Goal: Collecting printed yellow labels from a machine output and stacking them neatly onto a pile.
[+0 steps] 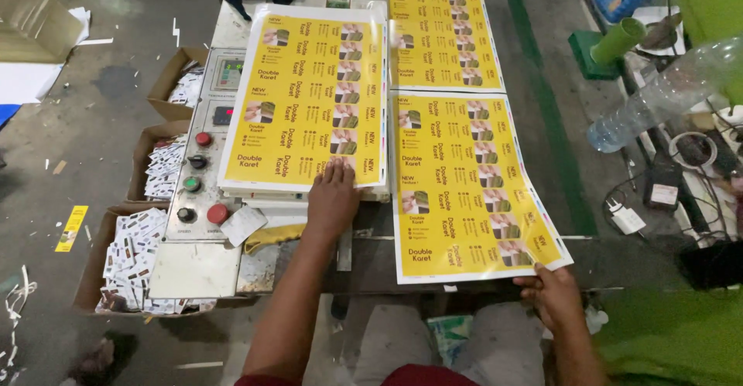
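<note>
flatly, left hand (333, 196) presses glossy yellow sheet stack (306, 96); right hand (553, 293) pinches sheet (464, 185).

Item 1: stack of glossy yellow printed label sheets (306, 96), rectangular, white-bordered, lying flat and squared on the machine table. Item 2: single yellow printed label sheet (464, 185), flat, just right of the stack, near edge overhanging, slightly skewed.

A grey metal table (371, 266) is seen, with a control panel (207, 142) of buttons built into it. Right of the panel, a stack of yellow printed sheets (306, 96) is laid. Right of the stack, 1 loose yellow sheet (464, 185) is spread, overhanging the table's near edge. Another yellow sheet (441, 26) lies beyond it.
</note>
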